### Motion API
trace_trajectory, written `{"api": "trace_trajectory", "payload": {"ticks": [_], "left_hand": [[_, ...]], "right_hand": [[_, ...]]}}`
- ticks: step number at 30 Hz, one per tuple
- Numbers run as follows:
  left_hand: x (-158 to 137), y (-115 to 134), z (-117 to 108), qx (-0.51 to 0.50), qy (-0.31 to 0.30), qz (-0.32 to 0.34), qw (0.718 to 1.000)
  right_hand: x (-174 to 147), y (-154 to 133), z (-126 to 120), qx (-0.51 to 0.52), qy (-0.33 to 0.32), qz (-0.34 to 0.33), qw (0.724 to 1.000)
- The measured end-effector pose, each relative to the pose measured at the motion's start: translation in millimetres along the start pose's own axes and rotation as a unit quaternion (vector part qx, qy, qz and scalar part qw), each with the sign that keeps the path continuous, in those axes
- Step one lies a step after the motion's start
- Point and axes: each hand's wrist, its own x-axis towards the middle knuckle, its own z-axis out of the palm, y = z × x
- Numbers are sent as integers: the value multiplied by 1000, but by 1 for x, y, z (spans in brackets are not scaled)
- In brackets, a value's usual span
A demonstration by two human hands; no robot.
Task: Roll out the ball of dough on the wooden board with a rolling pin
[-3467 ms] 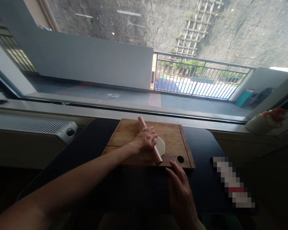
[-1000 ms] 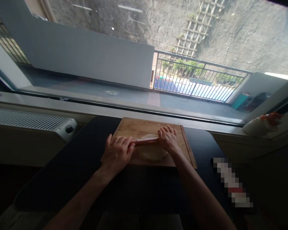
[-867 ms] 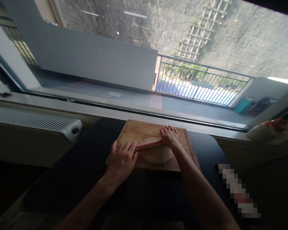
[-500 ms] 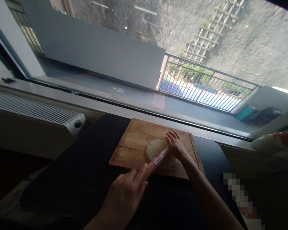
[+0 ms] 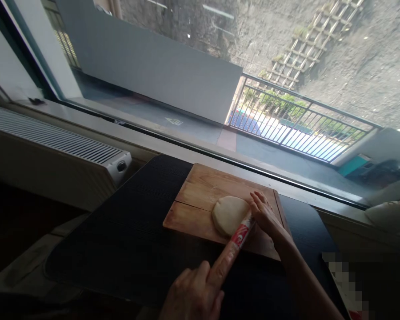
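Observation:
A wooden rolling pin (image 5: 225, 262) with a red and white label slants across the near right side of a round, flat piece of pale dough (image 5: 229, 214). My left hand (image 5: 193, 293) is wrapped round the pin's near end, in front of the cutting board. At the far end, my right hand (image 5: 266, 215) lies over the pin with its fingers stretched out; its thumb and palm are hidden. The dough rests on a wooden cutting board (image 5: 193, 215), and its right edge is partly covered by the pin.
The board lies on a dark table (image 5: 120, 240) beside a window sill (image 5: 146, 140). A white radiator (image 5: 86, 146) is at the left. A pale rounded object (image 5: 388, 217) sits on the sill at the right. Outside the glass are a metal railing (image 5: 296, 118) and a wall.
The rolling pin has moved off the middle of the dough toward its right edge and nearer to me, both hands moving with it. More dough shows. The whole view has shifted slightly.

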Motion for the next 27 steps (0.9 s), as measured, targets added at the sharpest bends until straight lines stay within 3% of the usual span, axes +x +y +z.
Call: {"api": "trace_trajectory", "payload": {"ticks": [3,8,12,16,19,22,24,27], "left_hand": [[-1,-1,1,-42,9,17,999],[-2,-3,-8,-140,0,-1,990],[-3,-4,-6,-105,-7,-38,994],[-5,-4,8,-41,9,-18,999],[-6,-3,22,-3,3,5,1000],[-6,-1,33,12,-12,23,1000],[-6,0,34,-23,-26,30,999],[-4,3,23,-128,-46,21,991]], "right_hand": [[5,-10,0,-7,-10,12,1000],[47,-82,13,-7,-3,-15,1000],[58,-120,20,3,-6,-52,999],[35,-100,19,15,37,-53,998],[10,-60,20,68,110,17,991],[-8,-38,23,107,135,59,983],[-10,-43,26,114,133,57,983],[6,-73,27,98,84,3,992]]}}
